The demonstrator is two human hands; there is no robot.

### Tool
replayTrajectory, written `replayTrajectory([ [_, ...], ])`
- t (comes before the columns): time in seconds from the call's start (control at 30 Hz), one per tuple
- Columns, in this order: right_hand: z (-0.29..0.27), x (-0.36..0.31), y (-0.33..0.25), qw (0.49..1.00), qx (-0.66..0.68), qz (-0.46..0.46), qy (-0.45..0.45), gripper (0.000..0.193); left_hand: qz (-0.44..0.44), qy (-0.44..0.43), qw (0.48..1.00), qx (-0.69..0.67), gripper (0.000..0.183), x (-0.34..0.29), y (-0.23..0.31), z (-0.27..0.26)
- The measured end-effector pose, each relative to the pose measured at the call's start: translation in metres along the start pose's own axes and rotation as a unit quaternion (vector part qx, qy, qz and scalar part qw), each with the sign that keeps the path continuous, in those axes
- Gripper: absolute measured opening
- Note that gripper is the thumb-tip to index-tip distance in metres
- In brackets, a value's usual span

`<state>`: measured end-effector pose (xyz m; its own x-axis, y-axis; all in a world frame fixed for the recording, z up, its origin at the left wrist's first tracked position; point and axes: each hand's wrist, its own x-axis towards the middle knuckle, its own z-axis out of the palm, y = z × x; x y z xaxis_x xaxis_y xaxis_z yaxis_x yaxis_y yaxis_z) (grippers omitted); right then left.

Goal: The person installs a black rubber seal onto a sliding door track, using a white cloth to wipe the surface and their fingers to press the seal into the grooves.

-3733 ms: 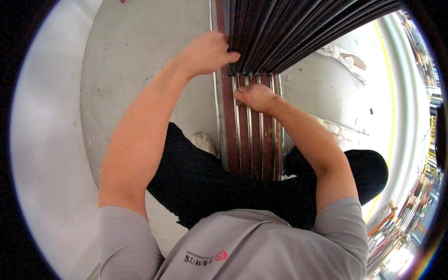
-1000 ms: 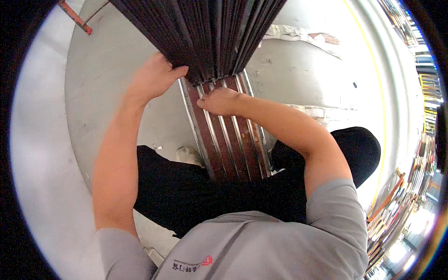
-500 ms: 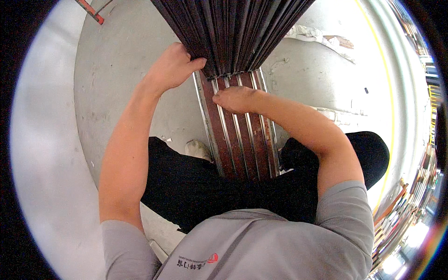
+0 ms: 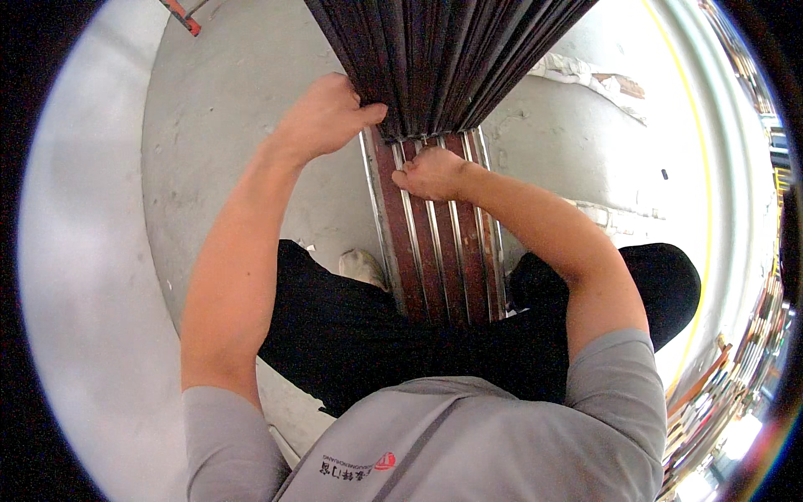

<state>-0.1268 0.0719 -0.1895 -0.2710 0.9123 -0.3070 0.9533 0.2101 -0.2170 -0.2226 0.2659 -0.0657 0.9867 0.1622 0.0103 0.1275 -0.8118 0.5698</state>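
Observation:
A dark, tightly pleated bundle reaches from the top of the head view down to a reddish-brown board faced with shiny metal strips running lengthwise. At the bundle's left edge is my left hand, its fingers curled round that edge and its thumb pointing inward across the pleats. Just below the bundle's near end, above the strips, my right hand is closed in a pinch. Whatever lies between those fingertips is too small or hidden to make out. Small bits show along the pleats' near edge.
My black-trousered legs straddle the board. White-wrapped lengths lie on the grey floor at the right, beside a yellow line. A red metal piece stands at the upper left. Stacked long pieces crowd the lower right.
My right hand's fingers have curled in more tightly, and the hand has turned slightly near the bundle's end. The left hand keeps its hold. The whole view has shifted a little.

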Motion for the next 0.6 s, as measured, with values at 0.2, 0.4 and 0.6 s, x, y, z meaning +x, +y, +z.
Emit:
replayTrajectory([
  [0.2, -0.003, 0.006, -0.007, 0.999, 0.04, 0.028, 0.006, 0.02, 0.003, 0.016, 0.999, -0.027, 0.035, 0.002, -0.003, 0.003],
  [0.4, -0.003, -0.001, -0.001, 0.993, 0.113, 0.027, -0.017, 0.023, 0.013, 0.006, 0.999, -0.031, 0.032, 0.003, -0.004, 0.004],
  [0.6, -0.011, 0.005, -0.004, 0.995, 0.057, 0.062, -0.057, 0.026, 0.044, 0.004, 0.998, -0.049, 0.031, 0.002, -0.005, 0.003],
])
